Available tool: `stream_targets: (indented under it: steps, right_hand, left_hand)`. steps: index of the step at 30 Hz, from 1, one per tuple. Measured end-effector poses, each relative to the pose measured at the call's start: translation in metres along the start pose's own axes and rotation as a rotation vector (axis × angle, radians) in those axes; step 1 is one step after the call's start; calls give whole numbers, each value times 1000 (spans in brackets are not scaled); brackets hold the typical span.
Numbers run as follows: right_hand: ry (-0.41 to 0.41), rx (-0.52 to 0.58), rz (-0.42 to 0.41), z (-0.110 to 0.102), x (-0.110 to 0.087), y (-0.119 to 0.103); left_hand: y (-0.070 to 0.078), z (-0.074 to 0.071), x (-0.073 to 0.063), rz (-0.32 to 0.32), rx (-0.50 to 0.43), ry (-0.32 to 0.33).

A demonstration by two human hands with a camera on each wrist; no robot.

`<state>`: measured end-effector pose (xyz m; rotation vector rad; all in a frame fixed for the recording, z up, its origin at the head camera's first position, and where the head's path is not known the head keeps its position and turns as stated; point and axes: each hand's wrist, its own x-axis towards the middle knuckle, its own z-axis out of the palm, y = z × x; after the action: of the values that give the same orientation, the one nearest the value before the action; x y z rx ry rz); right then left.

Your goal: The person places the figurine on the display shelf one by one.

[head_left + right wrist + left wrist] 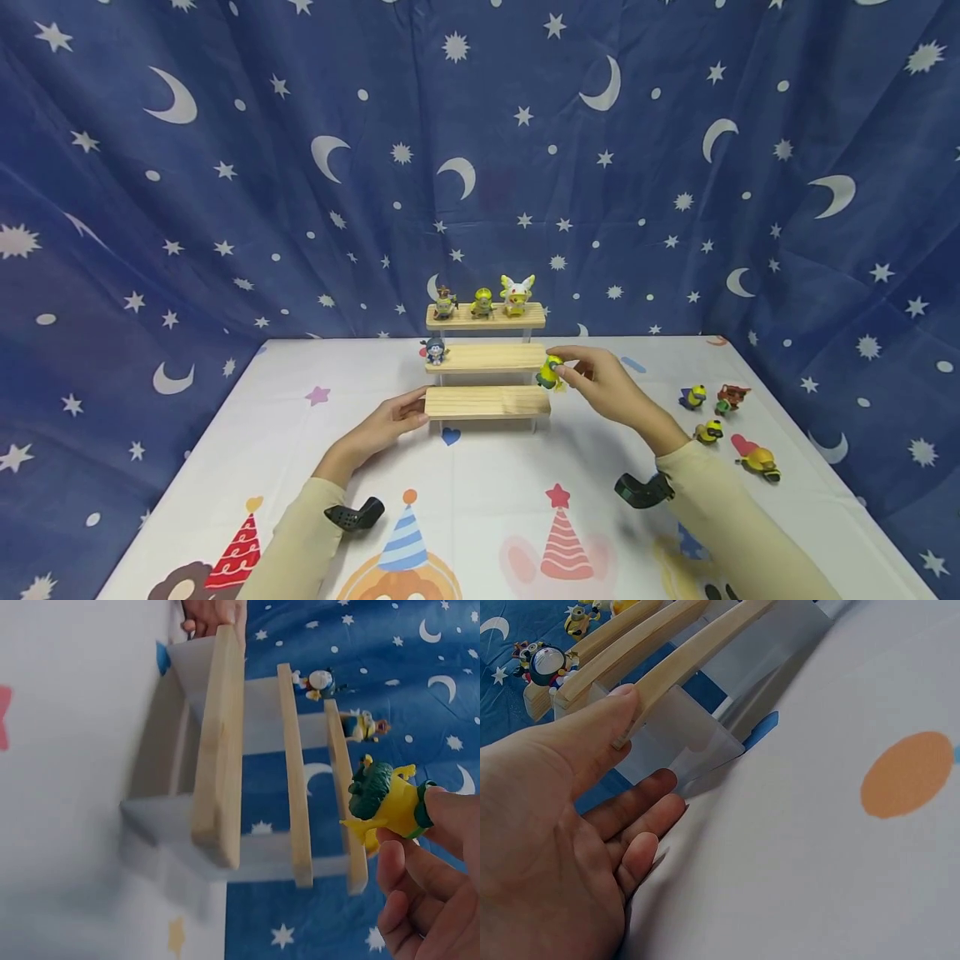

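A three-step display stand (487,402) with pale wooden boards and clear supports stands at the table's far middle. My left hand (387,422) holds the left end of its lowest board, thumb and index finger (600,761) at the board's end, the other fingers beside the clear support. Between thumb and fingertips, my right hand (603,385) pinches a yellow and green figurine (394,801) just off the right end of the stand, near middle-board height. On the top board are a crowned figurine (445,303), a yellow-capped one (482,304) and a white-eared one (517,295). A dark-blue figurine (435,350) sits at the middle board's left end.
Right of my right forearm lie a yellow and blue figurine (693,397), a reddish-brown one (731,399), a small yellow one (708,431) and an orange-yellow one (760,463). A blue star-patterned curtain (480,125) hangs behind the white printed tablecloth (465,475).
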<state>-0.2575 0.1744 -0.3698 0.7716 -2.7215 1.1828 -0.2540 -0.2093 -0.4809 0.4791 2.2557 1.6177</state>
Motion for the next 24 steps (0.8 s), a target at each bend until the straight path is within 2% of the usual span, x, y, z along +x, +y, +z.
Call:
stream_targets:
  steps: [10,24]
  right_hand:
    - [-49,61,-34,17,34,-23]
    - [-25,59,-21,41,72,-34]
  left_hand:
    - [0,-2,0,-24,1,13]
    - [4,1,-1,-37,-28,9]
